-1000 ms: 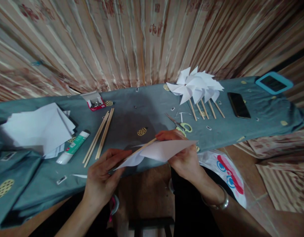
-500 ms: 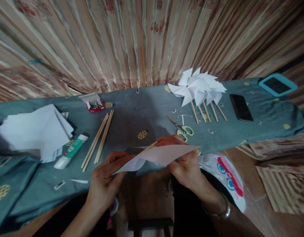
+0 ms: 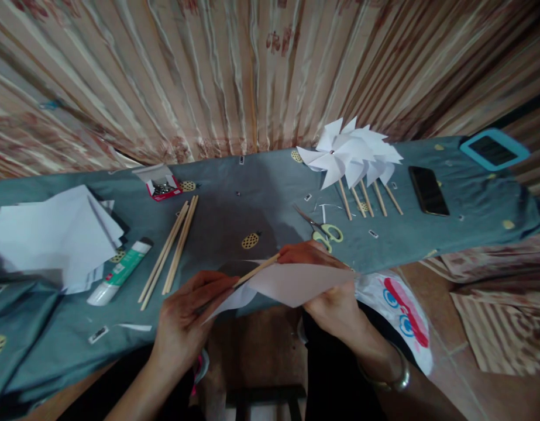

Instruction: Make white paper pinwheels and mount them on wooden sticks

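Between my hands, near the table's front edge, is a white paper pinwheel (image 3: pixel 296 280) with a wooden stick (image 3: pixel 257 270) lying along its far side. My left hand (image 3: pixel 186 316) is closed on the stick's left end, with a paper blade at its fingers. My right hand (image 3: pixel 324 286) grips the stick's other end and the paper; its thumb is hidden under the sheet. Several finished paper pinwheels (image 3: pixel 333 153) on sticks lie beyond my right hand. Closer to it are scissors (image 3: pixel 326 233) with pale green handles.
Several loose sticks (image 3: pixel 177 245) lie left of centre beside a glue tube (image 3: pixel 120 272). A stack of white paper (image 3: pixel 54 234) sits far left. Behind the sticks stands a small open box (image 3: pixel 162 186) of metal pins. A phone (image 3: pixel 429 190) and a blue-framed device (image 3: pixel 495 150) lie at right.
The paper in my hands has tilted, so more of its near face and of the stick shows. Both hands keep their hold. The view has shifted slightly.
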### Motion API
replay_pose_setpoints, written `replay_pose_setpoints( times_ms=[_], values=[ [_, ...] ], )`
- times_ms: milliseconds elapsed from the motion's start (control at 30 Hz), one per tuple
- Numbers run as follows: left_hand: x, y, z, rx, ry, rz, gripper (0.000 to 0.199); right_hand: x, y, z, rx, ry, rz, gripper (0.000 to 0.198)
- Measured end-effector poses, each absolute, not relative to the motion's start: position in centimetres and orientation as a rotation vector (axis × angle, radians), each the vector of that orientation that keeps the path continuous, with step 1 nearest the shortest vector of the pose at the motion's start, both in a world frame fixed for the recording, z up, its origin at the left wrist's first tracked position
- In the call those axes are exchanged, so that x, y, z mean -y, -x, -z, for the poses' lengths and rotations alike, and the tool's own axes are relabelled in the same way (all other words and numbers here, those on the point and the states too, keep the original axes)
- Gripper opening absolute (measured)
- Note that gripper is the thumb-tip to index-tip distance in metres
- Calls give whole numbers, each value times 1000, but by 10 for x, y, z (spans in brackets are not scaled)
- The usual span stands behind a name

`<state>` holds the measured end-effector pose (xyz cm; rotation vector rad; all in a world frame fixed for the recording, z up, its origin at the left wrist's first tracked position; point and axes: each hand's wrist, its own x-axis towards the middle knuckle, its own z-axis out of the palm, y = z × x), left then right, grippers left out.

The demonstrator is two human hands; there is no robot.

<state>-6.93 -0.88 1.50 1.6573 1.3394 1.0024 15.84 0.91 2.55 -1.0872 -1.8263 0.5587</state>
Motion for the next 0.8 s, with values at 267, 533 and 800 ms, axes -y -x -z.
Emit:
replay_pose_setpoints(
  times_ms=[267, 533, 800],
  values=[
    [3, 58, 5, -1369, -1528, -1050, 14, -19, -158, -27, 1689, 1316, -634, 13],
    [-12, 44, 2, -1302, -1140, -1125, 13, -31, -165, -25, 1572, 1307, -579, 58],
    [-16, 32, -4, -1114, -490, -1179, 30, -34, -159, -6, 1255, 1276, -741, 52]
  ],
)
